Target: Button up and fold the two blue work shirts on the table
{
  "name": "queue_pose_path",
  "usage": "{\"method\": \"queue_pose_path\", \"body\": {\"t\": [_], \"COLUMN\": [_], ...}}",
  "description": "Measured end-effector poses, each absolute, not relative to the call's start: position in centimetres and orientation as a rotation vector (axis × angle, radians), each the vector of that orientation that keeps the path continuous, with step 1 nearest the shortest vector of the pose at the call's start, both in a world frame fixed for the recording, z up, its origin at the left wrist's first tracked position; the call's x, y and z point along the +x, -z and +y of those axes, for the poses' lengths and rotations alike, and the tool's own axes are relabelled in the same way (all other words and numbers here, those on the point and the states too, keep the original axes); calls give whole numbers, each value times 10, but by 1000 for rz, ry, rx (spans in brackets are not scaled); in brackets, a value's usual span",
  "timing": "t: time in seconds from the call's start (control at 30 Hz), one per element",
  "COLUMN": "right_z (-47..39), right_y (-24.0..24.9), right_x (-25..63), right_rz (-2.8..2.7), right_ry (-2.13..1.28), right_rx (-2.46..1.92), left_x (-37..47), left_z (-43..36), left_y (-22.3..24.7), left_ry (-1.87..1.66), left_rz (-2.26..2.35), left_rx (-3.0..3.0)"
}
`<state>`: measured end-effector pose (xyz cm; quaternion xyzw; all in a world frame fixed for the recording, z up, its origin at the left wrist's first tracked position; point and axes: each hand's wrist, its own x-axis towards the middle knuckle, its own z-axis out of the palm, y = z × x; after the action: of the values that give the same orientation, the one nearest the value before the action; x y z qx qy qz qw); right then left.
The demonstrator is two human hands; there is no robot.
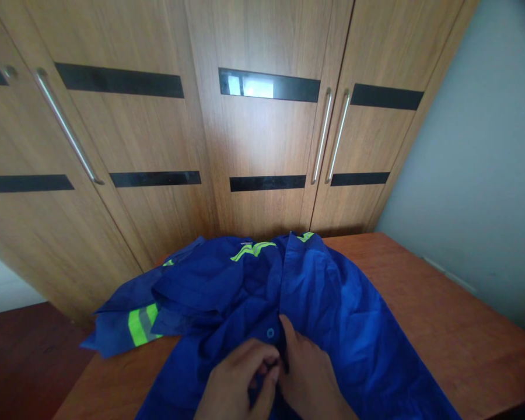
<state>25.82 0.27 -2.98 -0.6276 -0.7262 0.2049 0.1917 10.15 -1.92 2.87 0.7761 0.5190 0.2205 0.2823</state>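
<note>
A blue garment [345,309] with yellow-green and grey reflective strips lies spread over a reddish-brown wooden surface. At its front opening, a round blue button [270,333] shows just above my hands. My left hand [245,373] is at the left side of the opening, thumb and index finger pinched together; what lies between the fingertips is too small to make out. Close against it on the right, my right hand [308,370] grips the garment's edge, one finger pointing up along the opening. A sleeve with a bright strip [143,324] extends to the left.
Behind the garment stands a wooden wardrobe [262,140] with black inlays and metal handles [338,137]. The wooden surface [455,326] reaches towards a pale wall [476,175] on the right. Dark reddish floor [21,356] shows at the lower left.
</note>
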Motion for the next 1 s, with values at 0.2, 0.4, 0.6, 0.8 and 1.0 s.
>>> {"method": "queue_pose_path", "body": {"t": [0.2,0.4,0.6,0.8,1.0], "right_z": [-4,-12,-9,-8,-8], "right_y": [53,76,87,76,66], "right_x": [292,314,313,308,309], "right_rz": [-1687,-1486,-1327,-1262,-1046], "right_ry": [-828,-865,-908,-1008,-1192], "right_rx": [-1467,-1429,-1403,-1379,-1232], "left_x": [116,119,121,126,130], "left_z": [11,19,24,33,45], "left_y": [13,21,12,1,-1], "left_ry": [-497,-471,-602,-651,-722], "left_rz": [1644,1612,1608,1696,1752], "left_rx": [2178,2178,2137,2117,2132]}}
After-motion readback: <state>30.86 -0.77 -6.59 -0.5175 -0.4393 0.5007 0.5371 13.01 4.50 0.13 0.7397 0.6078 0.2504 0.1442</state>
